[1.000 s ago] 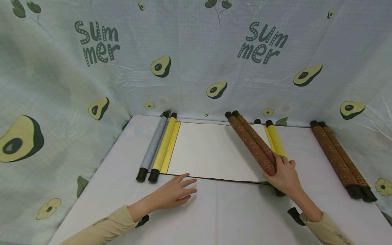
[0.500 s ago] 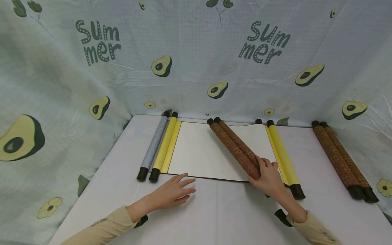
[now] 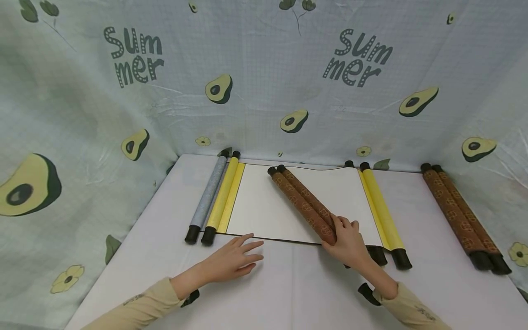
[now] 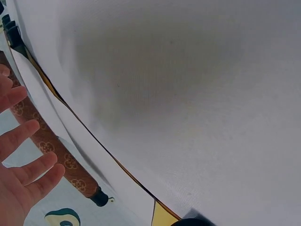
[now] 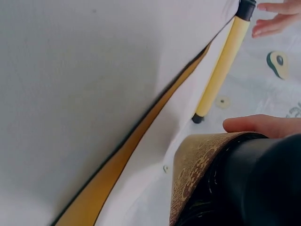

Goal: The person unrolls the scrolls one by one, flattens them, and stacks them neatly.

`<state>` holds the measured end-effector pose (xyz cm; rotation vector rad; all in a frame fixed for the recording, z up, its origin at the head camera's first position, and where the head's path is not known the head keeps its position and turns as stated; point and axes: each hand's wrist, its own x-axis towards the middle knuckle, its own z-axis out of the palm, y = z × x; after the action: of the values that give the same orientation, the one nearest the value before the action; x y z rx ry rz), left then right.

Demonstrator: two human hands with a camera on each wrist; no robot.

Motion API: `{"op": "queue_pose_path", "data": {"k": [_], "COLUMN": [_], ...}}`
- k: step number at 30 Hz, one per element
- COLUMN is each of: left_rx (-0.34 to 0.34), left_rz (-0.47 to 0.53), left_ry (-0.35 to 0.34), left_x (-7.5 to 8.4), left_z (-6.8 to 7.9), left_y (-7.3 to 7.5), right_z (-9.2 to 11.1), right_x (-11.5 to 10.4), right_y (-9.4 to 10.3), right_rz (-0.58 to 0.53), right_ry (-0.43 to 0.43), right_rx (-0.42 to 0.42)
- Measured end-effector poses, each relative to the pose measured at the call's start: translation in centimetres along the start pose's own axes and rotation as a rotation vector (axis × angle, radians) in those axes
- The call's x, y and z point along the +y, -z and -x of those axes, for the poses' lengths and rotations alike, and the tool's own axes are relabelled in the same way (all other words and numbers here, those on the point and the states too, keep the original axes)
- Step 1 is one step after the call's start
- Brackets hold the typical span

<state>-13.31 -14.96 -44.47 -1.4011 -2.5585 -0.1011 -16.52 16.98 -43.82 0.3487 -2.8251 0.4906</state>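
My right hand grips the near end of a brown hanging scroll, whose two rolled halves lie side by side with a flower pattern. This scroll slants over an unrolled scroll with white paper, yellow borders and black knobs; in the right wrist view its dark end is close to the lens. At the unrolled scroll's front edge is my left hand, fingers spread, holding nothing. Whether it touches the paper I cannot tell. The left wrist view shows its fingertips before the brown scroll.
A grey-blue roller lies beside the left yellow roller. The right yellow roller has a dark knob behind my right wrist. Another brown scroll pair rests at the table's right side. Avocado-printed cloth hangs behind and at both sides.
My right hand has carried the brown scroll leftward, from over the right yellow roller to over the white paper. My left hand has stayed nearly still.
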Motion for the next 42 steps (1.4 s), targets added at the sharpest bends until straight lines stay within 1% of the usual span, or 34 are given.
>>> {"op": "queue_pose_path", "data": {"k": [7,11,15,19,22,24,26,29,31,37,40,42], "left_rx": [0.013,-0.004,-0.017,-0.001,0.005,0.004,0.0,-0.004,-0.008,-0.02,-0.017,-0.005], "left_rz": [-0.008,0.0,0.001,0.007,0.01,0.01,0.013,0.019,0.026,0.039,0.055,0.084], "left_ry": [-0.017,0.003,0.013,0.004,-0.001,-0.001,0.003,0.007,0.012,0.022,0.021,0.013], "left_x": [0.0,0.0,-0.1,-0.1,0.0,0.1,0.1,0.2,0.3,0.6,0.8,0.8], "left_z": [-0.2,-0.3,-0.3,-0.3,-0.3,-0.3,-0.4,-0.5,-0.5,-0.7,-0.9,-1.2], "left_y": [-0.2,0.0,-0.1,-0.2,-0.3,-0.4,-0.4,-0.4,-0.4,-0.5,-0.5,-0.6], "right_z": [0.6,0.8,0.7,1.0,1.2,1.3,1.3,1.3,1.3,0.9,0.2,-0.3], "right_x": [-0.8,-1.2,-1.1,-0.7,-0.6,-0.5,-0.4,-0.3,-0.2,0.4,0.8,1.1], "right_y": [-0.6,-0.5,-0.6,-1.1,-1.4,-1.6,-1.5,-1.2,-0.9,0.8,1.7,2.2], "right_rz": [0.032,0.053,0.073,0.101,0.117,0.128,0.131,0.132,0.12,0.009,-0.048,-0.09], "right_ry": [0.007,0.016,0.015,0.034,0.061,0.076,0.079,0.076,0.069,0.033,0.044,0.06], "right_rx": [-0.039,-0.058,-0.13,-0.226,-0.254,-0.255,-0.262,-0.304,-0.352,-0.493,-0.542,-0.572]}}
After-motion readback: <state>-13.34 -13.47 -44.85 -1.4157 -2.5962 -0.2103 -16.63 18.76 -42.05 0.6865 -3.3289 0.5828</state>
